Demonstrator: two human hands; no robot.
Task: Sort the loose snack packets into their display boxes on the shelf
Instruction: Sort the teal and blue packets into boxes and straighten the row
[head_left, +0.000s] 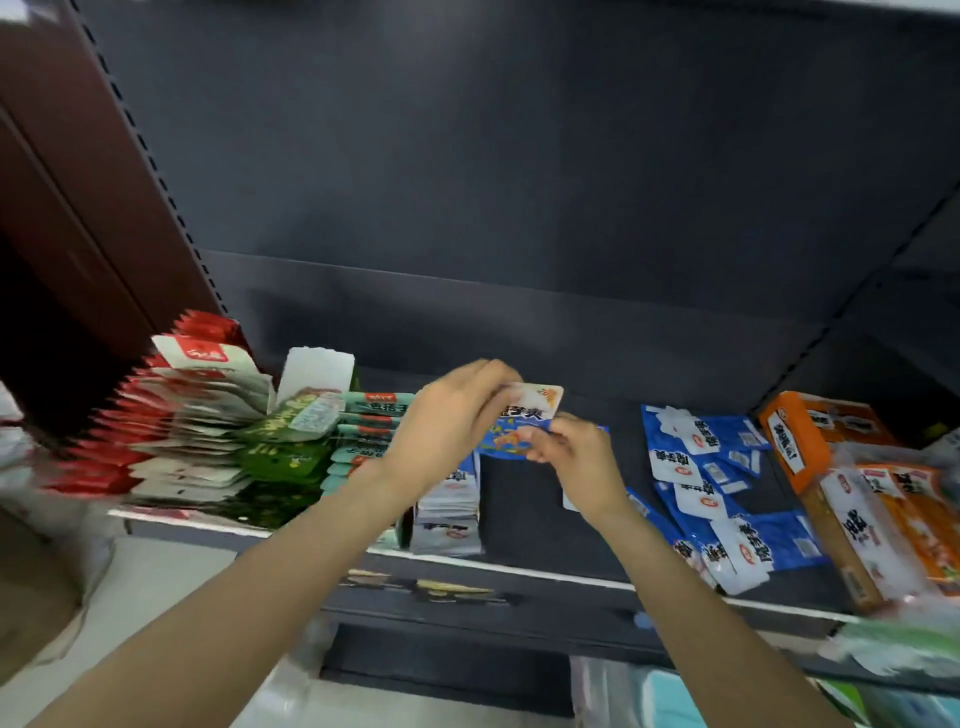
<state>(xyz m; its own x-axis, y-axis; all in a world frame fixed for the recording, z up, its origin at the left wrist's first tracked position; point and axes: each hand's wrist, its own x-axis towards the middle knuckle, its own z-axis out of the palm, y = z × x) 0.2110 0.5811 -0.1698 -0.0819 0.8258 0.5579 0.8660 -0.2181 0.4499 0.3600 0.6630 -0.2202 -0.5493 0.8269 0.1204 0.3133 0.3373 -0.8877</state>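
Observation:
Both hands hold one blue-and-white snack packet above the dark shelf. My left hand grips its upper left edge, and my right hand pinches its lower right edge. Loose blue packets of the same kind lie scattered on the shelf to the right. A stack of blue-and-white packets stands below my left wrist. Further left are rows of teal packets, green packets and red-and-white packets.
An orange display box and orange packets fill the shelf's right end. A white box flap rises behind the green packets. A lower shelf juts out underneath. A brown cabinet stands at the left.

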